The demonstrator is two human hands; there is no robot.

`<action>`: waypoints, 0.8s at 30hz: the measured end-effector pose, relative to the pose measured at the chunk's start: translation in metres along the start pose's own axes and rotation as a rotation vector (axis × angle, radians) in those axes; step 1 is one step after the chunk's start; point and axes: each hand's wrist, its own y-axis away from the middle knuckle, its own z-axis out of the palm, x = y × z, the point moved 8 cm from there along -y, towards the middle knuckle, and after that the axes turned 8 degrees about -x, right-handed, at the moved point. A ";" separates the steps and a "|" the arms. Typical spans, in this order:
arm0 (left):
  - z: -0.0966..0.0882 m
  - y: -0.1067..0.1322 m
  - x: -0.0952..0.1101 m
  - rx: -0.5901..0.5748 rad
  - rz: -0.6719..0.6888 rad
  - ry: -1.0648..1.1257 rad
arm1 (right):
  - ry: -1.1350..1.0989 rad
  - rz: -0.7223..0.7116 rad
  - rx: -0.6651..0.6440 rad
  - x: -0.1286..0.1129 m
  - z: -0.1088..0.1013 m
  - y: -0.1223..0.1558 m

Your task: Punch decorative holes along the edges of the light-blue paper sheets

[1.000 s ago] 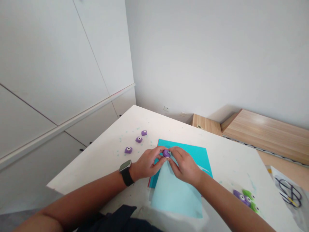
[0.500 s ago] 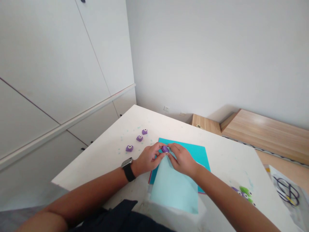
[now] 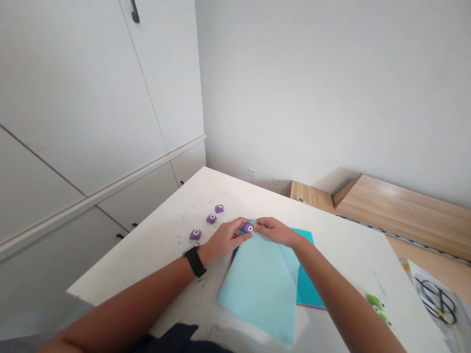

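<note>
Head view: left hand (image 3: pixel 224 240) and right hand (image 3: pixel 275 232) meeting above the desk (image 3: pixel 121 274), fingers (image 3: pixel 238 227) of both pinched on a purple eyed piece (image 3: pixel 248 228), at the top edge of a pale blue sheet (image 3: pixel 257 289) lying over a teal sheet (image 3: pixel 306 274). Three more purple pieces (image 3: pixel 211 219) just beyond the left hand; green pieces (image 3: pixel 375 306) well off to the right.

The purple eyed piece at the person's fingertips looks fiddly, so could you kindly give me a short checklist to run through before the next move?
Grip on the purple piece with a white eye: ok, left hand closed on it, right hand against it.
Pale blue sheet over teal sheet: ok, lying flat.
Three purple eyed pieces on the white table: ok, apart from the hands.
Piece touching the sheets: cannot tell, fingers hide it.
Green eyed pieces: cannot tell how many, right forearm blocks the view.
</note>
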 end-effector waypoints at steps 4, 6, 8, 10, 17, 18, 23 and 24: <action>-0.005 0.000 0.004 0.048 0.042 -0.139 | -0.041 0.063 0.065 0.023 -0.003 -0.003; -0.006 0.001 0.008 0.076 0.080 -0.256 | 0.058 0.066 0.095 0.029 -0.005 -0.004; -0.003 0.001 0.009 0.071 0.110 -0.357 | 0.196 0.080 0.136 0.032 -0.006 -0.005; 0.001 0.000 0.005 0.054 0.108 -0.426 | 0.322 0.112 0.190 0.032 -0.007 -0.003; 0.006 -0.003 -0.010 0.043 0.040 -0.536 | 0.604 0.199 0.565 -0.001 -0.004 0.032; 0.004 -0.002 -0.009 0.058 0.044 -0.534 | 0.637 0.222 0.612 -0.007 0.002 0.040; -0.001 -0.001 -0.005 0.037 0.118 -0.480 | 0.714 0.267 0.567 -0.022 0.061 0.058; -0.001 -0.002 -0.005 0.017 0.128 -0.473 | 0.712 0.277 0.530 -0.020 0.073 0.059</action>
